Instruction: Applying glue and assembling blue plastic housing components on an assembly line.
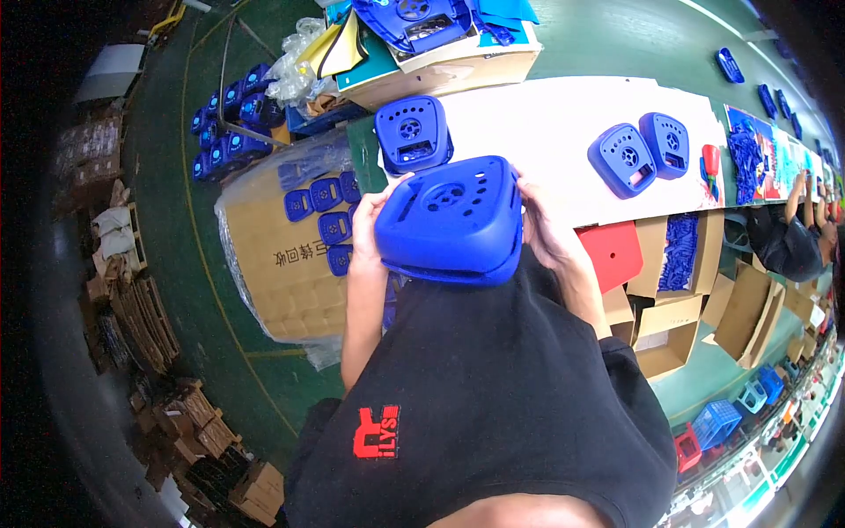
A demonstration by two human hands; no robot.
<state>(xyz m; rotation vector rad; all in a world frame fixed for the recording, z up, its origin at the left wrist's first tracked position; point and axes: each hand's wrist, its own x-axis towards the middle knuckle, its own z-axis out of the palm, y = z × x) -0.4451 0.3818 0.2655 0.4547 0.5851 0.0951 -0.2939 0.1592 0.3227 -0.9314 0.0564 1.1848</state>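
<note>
Between my two hands, close to my chest, I hold a blue plastic housing (pixel 453 216) with rounded corners, round holes, a vent grille and a slot in its face. My left hand (pixel 370 220) grips its left side, with the thumb near the top edge. My right hand (pixel 544 220) is wrapped round its right side; some of its fingers are hidden behind the part. Just beyond, a similar blue housing (pixel 412 132) rests at the left end of the white tabletop (pixel 519 114). Two more, a blue housing (pixel 621 160) and its neighbour (pixel 665 145), lie side by side to the right.
A red-handled tool (pixel 710 165) lies toward the table's right end, before a pile of blue parts (pixel 745 163). At left, a cardboard-covered stack (pixel 264 255) bears several blue housings. Below the table are a red stool (pixel 612 255) and open cartons (pixel 666 339). A co-worker (pixel 788 238) is farther right.
</note>
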